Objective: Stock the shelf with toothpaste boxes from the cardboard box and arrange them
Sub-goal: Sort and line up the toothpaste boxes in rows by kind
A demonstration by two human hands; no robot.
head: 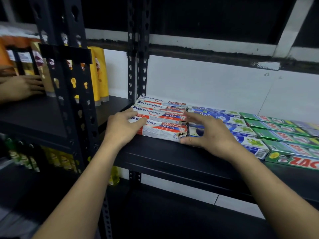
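Note:
Several red-and-white Pepsodent toothpaste boxes (162, 129) lie flat side by side at the left end of a black shelf (164, 157). My left hand (122, 128) rests on the left end of the front boxes, fingers laid over their tops. At the right end, my right hand (210, 133) is spread. Its thumb touches the front box's lower corner and its index finger reaches a box further back. The front box's right end looks torn. The cardboard box is out of view.
Blue-and-white Safi boxes (233, 119) and green Zact boxes (284, 135) fill the shelf to the right. A black perforated post (138, 66) stands behind the Pepsodent boxes. On the neighbouring rack another person's hand (20, 87) touches shampoo bottles (99, 75). More bottles (25, 157) stand below.

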